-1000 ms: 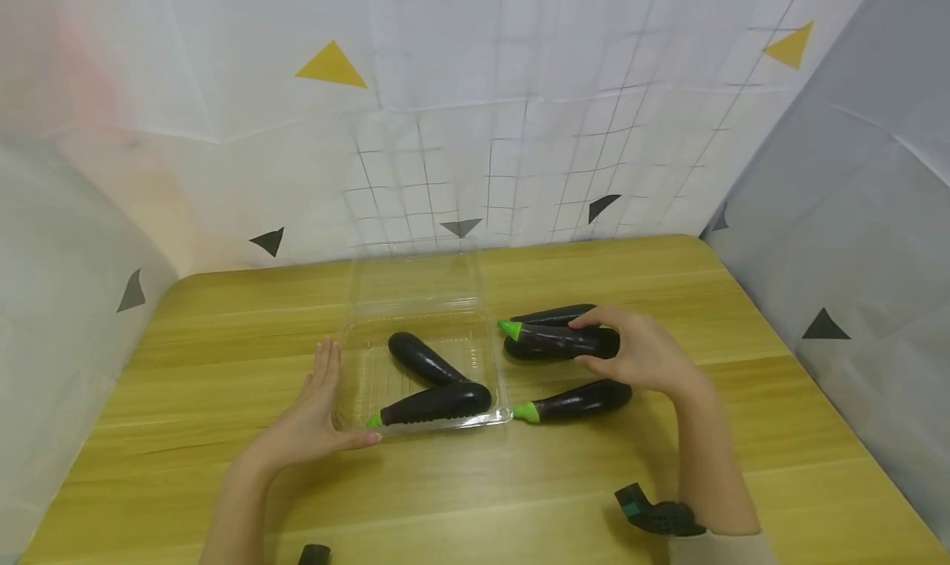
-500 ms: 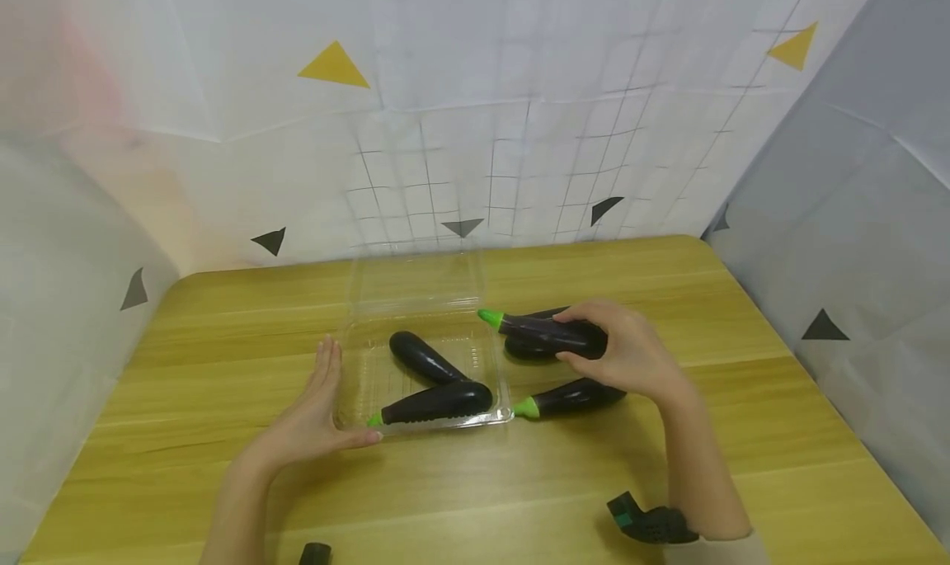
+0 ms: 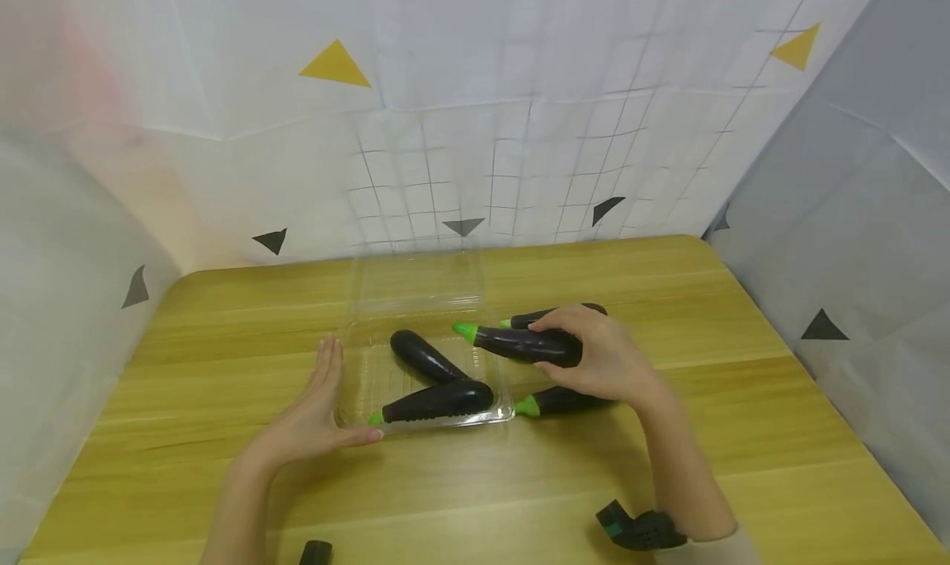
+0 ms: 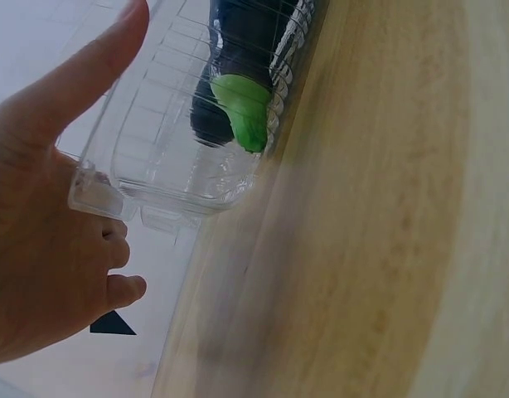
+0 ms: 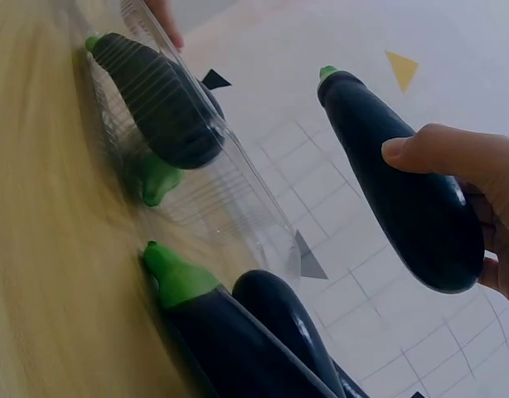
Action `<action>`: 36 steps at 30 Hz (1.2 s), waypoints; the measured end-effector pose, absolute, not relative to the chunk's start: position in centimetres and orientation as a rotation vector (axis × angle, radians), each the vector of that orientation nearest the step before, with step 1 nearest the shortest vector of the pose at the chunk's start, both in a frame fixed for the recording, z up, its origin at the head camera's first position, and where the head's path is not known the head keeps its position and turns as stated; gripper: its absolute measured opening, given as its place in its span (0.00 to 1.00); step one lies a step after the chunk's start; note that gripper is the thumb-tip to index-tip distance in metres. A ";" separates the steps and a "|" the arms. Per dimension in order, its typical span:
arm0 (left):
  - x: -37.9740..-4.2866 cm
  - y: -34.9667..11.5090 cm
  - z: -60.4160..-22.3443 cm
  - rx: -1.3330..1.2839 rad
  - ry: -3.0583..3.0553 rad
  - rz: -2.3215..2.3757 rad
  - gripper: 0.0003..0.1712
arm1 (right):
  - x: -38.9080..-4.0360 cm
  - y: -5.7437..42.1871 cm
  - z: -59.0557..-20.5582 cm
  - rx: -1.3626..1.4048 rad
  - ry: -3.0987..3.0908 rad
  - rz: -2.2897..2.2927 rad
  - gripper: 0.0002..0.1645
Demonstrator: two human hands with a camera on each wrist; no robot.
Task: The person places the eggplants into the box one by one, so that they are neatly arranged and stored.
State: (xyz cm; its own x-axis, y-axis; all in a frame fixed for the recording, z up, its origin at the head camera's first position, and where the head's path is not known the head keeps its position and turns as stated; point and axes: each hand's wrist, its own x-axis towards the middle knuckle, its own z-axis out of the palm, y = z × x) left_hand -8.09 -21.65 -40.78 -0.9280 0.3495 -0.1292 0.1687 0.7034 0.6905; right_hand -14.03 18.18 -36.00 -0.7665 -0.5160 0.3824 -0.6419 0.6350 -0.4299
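An eggplant [image 3: 512, 345] swings leftward, its green tip now over the box [image 3: 373, 369].
The right hand [image 3: 604, 355] grips its fat end above the table [image 3: 163, 400], bringing it nearer the two eggplants [image 3: 441, 402] lying inside; the left hand [image 3: 308, 421], fingers straight, thumb spread, rests at the box's near-left corner.

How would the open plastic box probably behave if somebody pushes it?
The box would probably flex, as its clear walls look thin. It seems more apt to slide than tip, being low and wide on the table. The rounded eggplants inside might roll or shift.
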 end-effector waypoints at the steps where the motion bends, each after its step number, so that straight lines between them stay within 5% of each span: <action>1: -8.1 -21.7 -40.8 0.412 2.662 1.042 0.78 | -14.0 18.1 -36.1 0.951 -2.631 0.824 0.26; 36: -8.1 -21.7 -40.9 0.401 2.669 1.025 0.78 | -13.1 13.4 -37.6 1.288 -2.419 0.869 0.26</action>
State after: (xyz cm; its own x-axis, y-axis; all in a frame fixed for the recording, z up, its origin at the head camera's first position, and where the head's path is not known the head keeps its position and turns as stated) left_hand -8.13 -21.69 -40.86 -0.9299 0.3421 -0.1353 0.1636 0.7140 0.6808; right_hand -13.06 13.36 -37.57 -0.5702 -0.6609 0.4879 -0.8203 0.4259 -0.3818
